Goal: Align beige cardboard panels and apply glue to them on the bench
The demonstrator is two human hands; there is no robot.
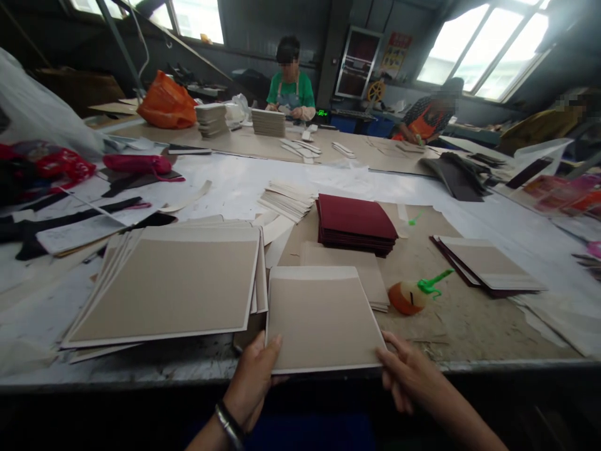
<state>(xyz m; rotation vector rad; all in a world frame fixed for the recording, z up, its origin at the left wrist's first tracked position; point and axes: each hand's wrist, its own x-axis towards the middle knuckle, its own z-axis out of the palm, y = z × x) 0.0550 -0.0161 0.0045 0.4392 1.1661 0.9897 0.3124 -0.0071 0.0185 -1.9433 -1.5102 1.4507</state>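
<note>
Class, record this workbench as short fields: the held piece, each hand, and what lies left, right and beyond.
Held piece: beige panel, pale strip along far edge
Left hand: grips its left edge
Right hand: grips its lower right corner
Left: larger beige panels, stacked
Right: orange-and-cream container
Beyond: maroon stack

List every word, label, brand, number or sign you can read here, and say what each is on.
None can be read.
Wall poster: too blurred to read.
Small green lit sign: too small and blurred to read.
Held board: no writing visible on the side facing up.
</note>
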